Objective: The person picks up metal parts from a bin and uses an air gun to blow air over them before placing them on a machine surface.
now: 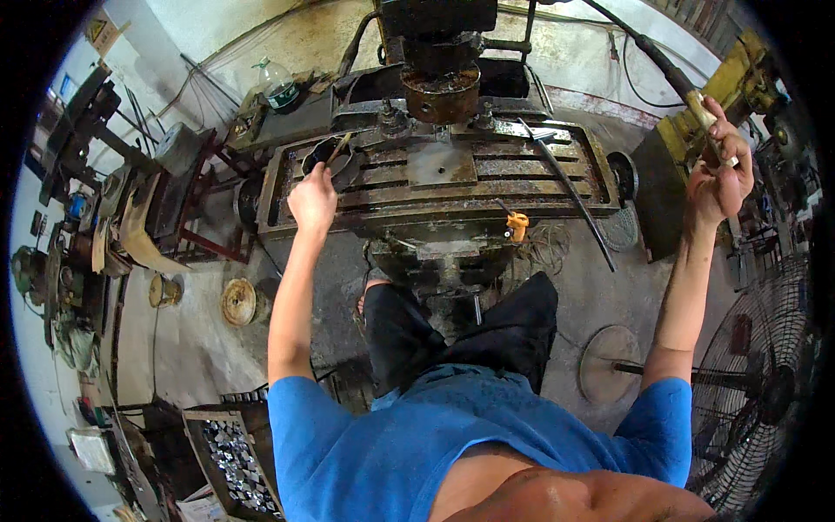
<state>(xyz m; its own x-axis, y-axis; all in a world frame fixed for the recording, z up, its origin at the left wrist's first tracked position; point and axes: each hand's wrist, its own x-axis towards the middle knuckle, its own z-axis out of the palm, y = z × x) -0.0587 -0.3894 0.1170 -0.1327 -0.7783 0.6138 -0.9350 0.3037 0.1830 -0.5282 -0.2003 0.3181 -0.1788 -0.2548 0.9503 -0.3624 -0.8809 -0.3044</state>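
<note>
Two bare forearms reach out from a blue shirt [391,448]; the left hand [313,202] is closed, thumb and fingers pinched on the lower end of a thin wooden stick [339,150], which slants up and away from the fingertips, over a round dark pan [345,169] on the slotted milling-machine table [391,204]; the raised right hand [720,170] curls its fingers around the pale end of a long lever [668,71]; mid-table, a square metal plate [442,163] lies below a rusty cylindrical spindle head [442,96].
</note>
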